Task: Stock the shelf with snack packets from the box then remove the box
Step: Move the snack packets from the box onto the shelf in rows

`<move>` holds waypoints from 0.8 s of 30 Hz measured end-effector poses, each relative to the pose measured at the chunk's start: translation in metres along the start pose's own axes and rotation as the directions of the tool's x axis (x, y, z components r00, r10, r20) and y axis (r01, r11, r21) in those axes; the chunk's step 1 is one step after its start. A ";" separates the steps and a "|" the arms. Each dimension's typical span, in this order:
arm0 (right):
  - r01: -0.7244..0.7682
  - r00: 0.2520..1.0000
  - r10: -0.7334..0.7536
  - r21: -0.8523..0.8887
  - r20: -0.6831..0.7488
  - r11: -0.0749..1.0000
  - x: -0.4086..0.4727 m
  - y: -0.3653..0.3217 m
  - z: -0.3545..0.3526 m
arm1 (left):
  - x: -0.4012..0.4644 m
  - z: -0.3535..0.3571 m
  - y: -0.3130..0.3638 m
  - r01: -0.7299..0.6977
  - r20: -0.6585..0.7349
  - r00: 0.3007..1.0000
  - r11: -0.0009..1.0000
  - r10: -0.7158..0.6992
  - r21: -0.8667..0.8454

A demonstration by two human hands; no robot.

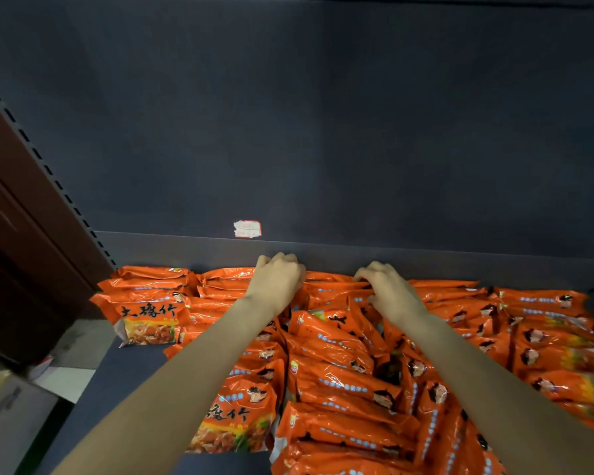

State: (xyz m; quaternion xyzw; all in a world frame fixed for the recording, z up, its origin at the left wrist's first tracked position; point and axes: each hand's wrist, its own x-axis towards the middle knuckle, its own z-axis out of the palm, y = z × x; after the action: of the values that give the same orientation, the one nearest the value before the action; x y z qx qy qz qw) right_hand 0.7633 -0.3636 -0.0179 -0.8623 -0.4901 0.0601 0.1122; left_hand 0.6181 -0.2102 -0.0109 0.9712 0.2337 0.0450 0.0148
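Several orange snack packets lie in overlapping rows across the dark shelf. Both my arms reach to the back row. My left hand has its fingers curled down over the packets near the back wall, and what its fingertips hold is hidden. My right hand curls its fingers round the top edge of a packet in the back row. One packet at the left lies face up showing its label. A corner of the cardboard box shows at the lower left.
The shelf's dark back panel rises behind the packets and carries a small torn price sticker. A slotted upright and a brown wooden panel stand at the left. Bare shelf surface shows at the front left.
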 end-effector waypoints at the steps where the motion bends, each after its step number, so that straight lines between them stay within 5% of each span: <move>1: 0.000 1.000 0.000 0.017 0.009 1.000 -0.001 0.000 -0.001 | -0.002 -0.001 -0.001 -0.030 0.021 0.999 1.000 0.030 -0.005; 8: 0.046 0.998 -0.025 0.407 -0.055 0.912 -0.035 -0.015 -0.025 | -0.035 -0.016 0.002 -0.148 -0.071 0.989 0.923 0.131 -0.356; 12: -0.043 0.992 0.020 0.190 0.123 0.981 -0.046 -0.024 -0.017 | -0.049 -0.013 0.006 -0.171 0.051 0.981 0.958 0.187 -0.228; 16: -0.056 0.998 0.053 0.187 0.024 0.981 -0.044 -0.029 -0.013 | -0.058 -0.015 0.008 -0.148 0.101 0.983 0.986 0.155 -0.071; 21: 0.044 0.973 0.009 0.222 -0.232 0.974 -0.038 -0.046 -0.020 | -0.067 -0.015 0.006 -0.098 0.093 0.989 0.975 0.118 -0.198; 24: 0.124 0.992 -0.124 0.078 -0.006 0.989 -0.034 -0.058 -0.006 | -0.069 -0.013 0.005 -0.049 0.079 0.994 0.948 0.077 -0.314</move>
State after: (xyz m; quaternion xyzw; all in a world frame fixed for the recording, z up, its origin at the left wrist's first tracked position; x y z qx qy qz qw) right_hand 0.6987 -0.3651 0.0024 -0.8252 -0.5400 0.0715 0.1496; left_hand 0.5582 -0.2463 -0.0037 0.9647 0.1915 0.0379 0.1767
